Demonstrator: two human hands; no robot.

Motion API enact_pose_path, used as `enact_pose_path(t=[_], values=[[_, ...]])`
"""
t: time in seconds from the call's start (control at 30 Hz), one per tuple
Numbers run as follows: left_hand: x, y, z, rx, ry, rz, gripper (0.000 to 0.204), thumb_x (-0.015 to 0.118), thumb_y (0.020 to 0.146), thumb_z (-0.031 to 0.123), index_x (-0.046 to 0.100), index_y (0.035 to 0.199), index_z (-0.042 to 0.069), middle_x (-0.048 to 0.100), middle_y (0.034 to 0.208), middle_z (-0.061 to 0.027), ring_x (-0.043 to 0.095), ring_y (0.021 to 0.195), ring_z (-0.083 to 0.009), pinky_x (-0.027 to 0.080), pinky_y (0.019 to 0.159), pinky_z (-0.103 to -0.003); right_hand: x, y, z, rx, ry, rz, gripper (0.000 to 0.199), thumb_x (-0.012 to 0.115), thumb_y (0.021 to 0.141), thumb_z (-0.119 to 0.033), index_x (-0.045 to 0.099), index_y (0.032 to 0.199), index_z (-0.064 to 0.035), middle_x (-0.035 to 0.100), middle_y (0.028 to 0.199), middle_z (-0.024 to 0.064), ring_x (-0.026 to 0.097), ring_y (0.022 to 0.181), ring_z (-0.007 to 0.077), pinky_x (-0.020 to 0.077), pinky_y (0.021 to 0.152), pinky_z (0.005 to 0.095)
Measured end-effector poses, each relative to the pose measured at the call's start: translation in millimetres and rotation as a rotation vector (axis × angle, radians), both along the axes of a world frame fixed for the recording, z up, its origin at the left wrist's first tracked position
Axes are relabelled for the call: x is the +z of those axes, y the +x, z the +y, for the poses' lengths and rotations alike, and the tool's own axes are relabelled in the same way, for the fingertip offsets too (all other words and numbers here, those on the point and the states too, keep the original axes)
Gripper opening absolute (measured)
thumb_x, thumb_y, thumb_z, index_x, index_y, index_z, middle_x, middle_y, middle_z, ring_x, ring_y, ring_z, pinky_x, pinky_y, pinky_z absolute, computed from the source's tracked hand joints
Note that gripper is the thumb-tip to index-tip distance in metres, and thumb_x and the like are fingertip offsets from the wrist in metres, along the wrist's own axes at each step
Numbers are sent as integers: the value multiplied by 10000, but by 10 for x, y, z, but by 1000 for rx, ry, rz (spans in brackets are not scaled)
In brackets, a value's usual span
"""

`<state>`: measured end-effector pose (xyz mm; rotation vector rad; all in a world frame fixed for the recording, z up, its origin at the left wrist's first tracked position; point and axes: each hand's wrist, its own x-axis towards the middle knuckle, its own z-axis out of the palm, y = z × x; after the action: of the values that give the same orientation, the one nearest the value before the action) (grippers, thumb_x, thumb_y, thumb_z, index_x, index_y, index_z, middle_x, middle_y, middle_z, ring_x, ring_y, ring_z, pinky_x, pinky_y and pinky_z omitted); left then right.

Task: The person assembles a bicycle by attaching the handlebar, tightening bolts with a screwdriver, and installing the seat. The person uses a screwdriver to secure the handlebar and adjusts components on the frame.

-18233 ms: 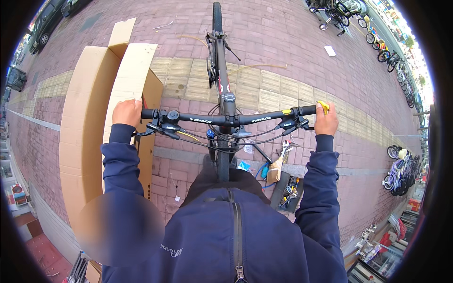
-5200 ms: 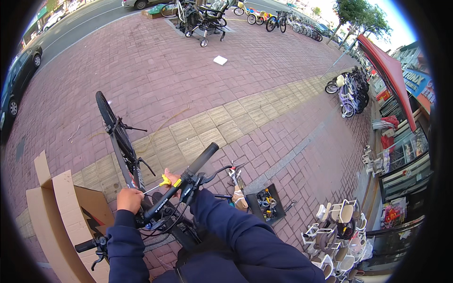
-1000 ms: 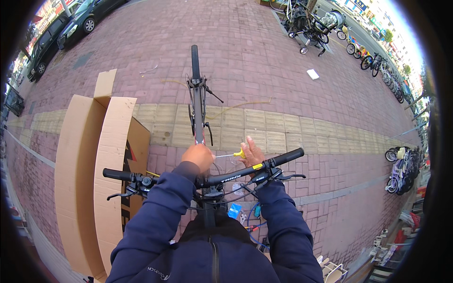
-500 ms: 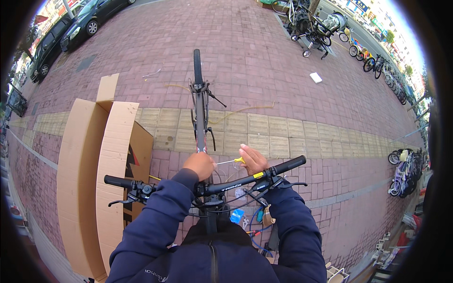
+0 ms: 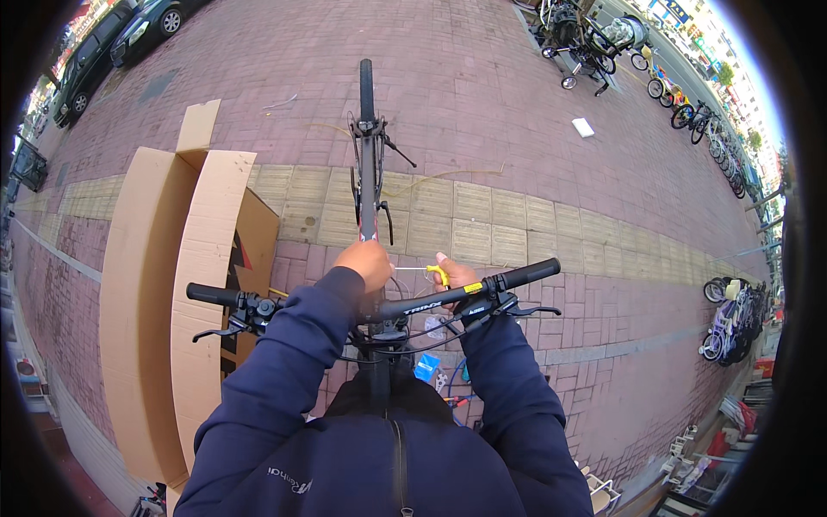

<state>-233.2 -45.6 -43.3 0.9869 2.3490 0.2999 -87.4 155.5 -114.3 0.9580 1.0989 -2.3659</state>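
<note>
Head view: The right hand (image 5: 458,286) grips the yellow-handled tool (image 5: 440,275). The handle lies against its palm; the shaft points left, ending beside the left hand (image 5: 363,264). The left hand covers the bicycle frame (image 5: 369,194); its finger closure cannot be told. The handlebar (image 5: 422,305) lies nearer the body.

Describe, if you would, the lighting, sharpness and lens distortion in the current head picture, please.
Head view, centre: soft, even daylight with no hard shadows apparent; the flat bicycle handlebar and yellow-handled tool look fairly sharp. Head view, upper right: the rim is washed out nearly white. Head view, left: fisheye distortion bows the long edges of the cardboard box.
</note>
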Motion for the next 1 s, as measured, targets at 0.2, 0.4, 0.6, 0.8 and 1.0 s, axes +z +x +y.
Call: enact_pose_path(t=[0.2, 0.4, 0.6, 0.8, 1.0], values=[[195, 74, -6, -42, 133, 109, 409, 503, 979, 375, 699, 915, 22, 702, 940, -205, 654, 929, -419, 518, 823, -477, -321, 321, 227, -542, -4, 98, 461, 564, 991, -519, 557, 795, -102, 516, 553, 24, 464, 381, 178, 417, 345, 274], [780, 304, -316, 422, 703, 81, 306, 585, 960, 271, 696, 978, -14, 695, 967, -194, 668, 918, -373, 524, 805, -453, -10, 1487, 775, -1200, 716, -358, 521, 479, 995, -545, 576, 816, -65, 501, 589, 28, 483, 449, 138, 416, 385, 275], [1401, 391, -831, 368, 866, 86, 206, 650, 925, 163, 723, 1049, 17, 716, 996, -166, 691, 906, -299, 532, 795, -341, 1371, 1560, 547, -1118, 1454, 187, 397, 566, 1018, -415, 593, 854, -55, 557, 671, 16, 490, 559, 77, 414, 512, 220], [1648, 548, -668, 113, 943, -477, 421, 644, 981, 238, 591, 1304, -26, 705, 1129, -141, 661, 967, -165, 529, 829, -313, 1969, 432, -748, -161, 1600, 513, 258, 789, 857, -234, 635, 898, -31, 624, 698, 72, 613, 613, 164, 479, 560, 296], [1495, 174, -805, 323, 857, -417, 302, 640, 964, 174, 649, 1207, -5, 706, 1005, -123, 652, 878, -186, 523, 801, -319, 2064, -396, -1293, 204, 1572, 859, 206, 762, 841, -214, 667, 913, -46, 675, 782, 128, 660, 677, 299, 517, 618, 361]])
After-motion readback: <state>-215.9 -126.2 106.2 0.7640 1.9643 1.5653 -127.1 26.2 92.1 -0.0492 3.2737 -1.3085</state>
